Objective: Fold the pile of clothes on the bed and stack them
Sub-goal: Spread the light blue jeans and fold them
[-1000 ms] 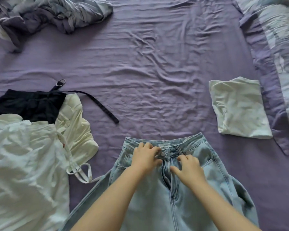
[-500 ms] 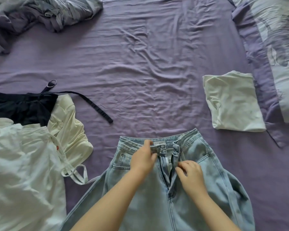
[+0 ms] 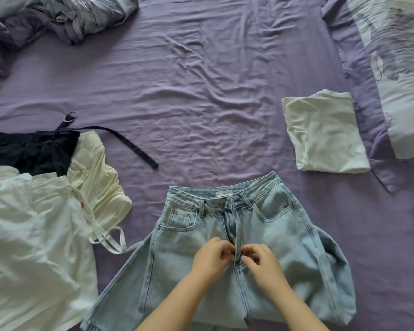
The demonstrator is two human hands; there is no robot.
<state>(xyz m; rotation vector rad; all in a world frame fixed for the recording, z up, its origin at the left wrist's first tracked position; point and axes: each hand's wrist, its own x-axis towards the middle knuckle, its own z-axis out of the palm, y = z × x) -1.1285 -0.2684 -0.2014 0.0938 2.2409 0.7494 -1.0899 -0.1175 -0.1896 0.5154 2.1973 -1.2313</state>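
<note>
Pinching the fly of a pair of light blue denim jeans (image 3: 273,247), the left hand (image 3: 212,258) and the right hand (image 3: 263,261) meet at the lower end of the open zipper, fingers curled on the two edges of the fly, nearly touching each other. The jeans lie flat, front up, on the wrinkled purple bedsheet (image 3: 201,91), waistband beyond the hands and legs running back under the forearms. Left of the grip sits a loose pile: a large white garment (image 3: 34,247), a cream garment (image 3: 98,185) just beyond it, and a black garment (image 3: 31,154) with a black strap (image 3: 129,145) trailing toward the jeans. Beyond and right of the grip, well apart from the jeans, lies a folded pale white garment (image 3: 325,132). Farther right is a patterned white-and-purple pillow (image 3: 397,68), and far beyond on the left a crumpled grey-purple blanket (image 3: 58,17).
</note>
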